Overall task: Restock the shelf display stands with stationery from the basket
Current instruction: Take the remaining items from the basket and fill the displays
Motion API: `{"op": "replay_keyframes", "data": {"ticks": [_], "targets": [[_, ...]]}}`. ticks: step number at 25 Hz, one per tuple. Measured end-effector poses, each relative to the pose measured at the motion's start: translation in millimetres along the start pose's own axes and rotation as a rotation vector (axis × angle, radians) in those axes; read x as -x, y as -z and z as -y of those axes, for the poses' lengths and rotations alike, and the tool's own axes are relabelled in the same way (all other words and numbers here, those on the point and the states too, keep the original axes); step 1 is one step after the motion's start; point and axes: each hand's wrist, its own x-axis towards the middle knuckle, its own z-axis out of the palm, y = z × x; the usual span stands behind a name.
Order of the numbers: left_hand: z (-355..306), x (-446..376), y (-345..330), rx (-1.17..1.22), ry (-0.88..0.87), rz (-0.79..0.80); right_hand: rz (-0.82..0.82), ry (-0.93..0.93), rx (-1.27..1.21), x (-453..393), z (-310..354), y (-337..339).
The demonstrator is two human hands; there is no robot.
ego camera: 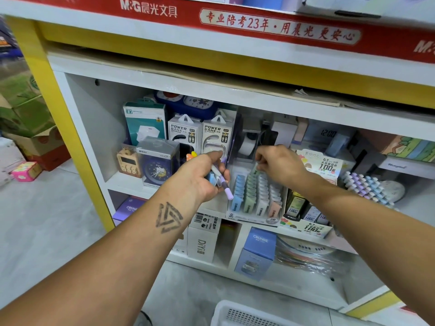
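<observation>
**Both hands at the stand of lead cases**

In the middle of the frame, the left hand (202, 177) was clenched around a small bunch of pens (221, 182), their lilac and blue ends sticking out below the fist and a yellow-and-orange tip above it. The hand hung in front of 2 power bank boxes (200, 135), just left of the display stand (256, 196).

The stand, right of centre on the white shelf (131, 182), held 4 rows of small flat cases in blue, green, white and peach. The right hand (280, 163) reached over its back rows, fingertips pinching a green case (255, 171) at the top of the green row.

To the right of the stand stood a cardboard display of lead refills (308, 215), and further right a rack of pastel pens (367, 187). A blue alarm clock (156, 171) in a clear box stood at left centre. The white basket (247, 314) showed only its rim at the bottom edge of the frame.
</observation>
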Motion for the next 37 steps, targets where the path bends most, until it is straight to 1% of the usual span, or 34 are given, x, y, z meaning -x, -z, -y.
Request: {"op": "replay_keyframes", "data": {"ticks": [3,10,14,16,17,18,19,20,21,22,23,25,27,29,34,36,37], "targets": [[0,2,-1,-0.019,0.011,0.023,0.026,0.023,0.039,-1,3,-7],[1,2,-1,0.035,0.053,0.04,0.036,0.067,-0.007,-7,6,-14],[2,4,-3,0.02,0.043,0.062,0.116,0.018,0.01,-9,8,-17],[2,5,-3,0.06,0.046,0.076,0.162,0.022,0.055,-8,10,-13],[1,5,-2,0.089,0.048,0.083,0.152,0.019,0.03,-8,13,-10],[1,5,-2,0.117,0.047,0.086,0.111,-0.004,-0.072,-6,17,-4],[0,5,-3,0.134,0.044,0.088,0.07,-0.058,-0.26,-4,23,4],[0,5,-4,0.139,0.039,0.093,0.046,-0.114,-0.52,-2,30,12],[1,5,-5,0.136,0.034,0.103,0.048,-0.13,-0.757,4,37,22],[2,5,-7,0.128,0.028,0.117,0.073,-0.095,-0.899,9,43,32],[3,5,-8,0.114,0.021,0.128,0.114,-0.035,-0.955,15,48,40],[5,3,-10,0.063,-0.004,0.143,0.2,0.061,-0.914,23,57,53],[8,2,-12,0.002,-0.031,0.162,0.25,0.083,-0.825,25,63,58],[10,3,-13,-0.014,-0.035,0.188,0.275,0.041,-0.806,24,65,60],[12,3,-12,0.018,-0.013,0.228,0.362,-0.136,-0.97,23,54,66],[12,5,-12,0.026,-0.014,0.261,0.377,-0.16,-1.004,25,49,68],[12,5,-12,0.028,-0.014,0.274,0.384,-0.143,-0.975,26,47,70]]}}
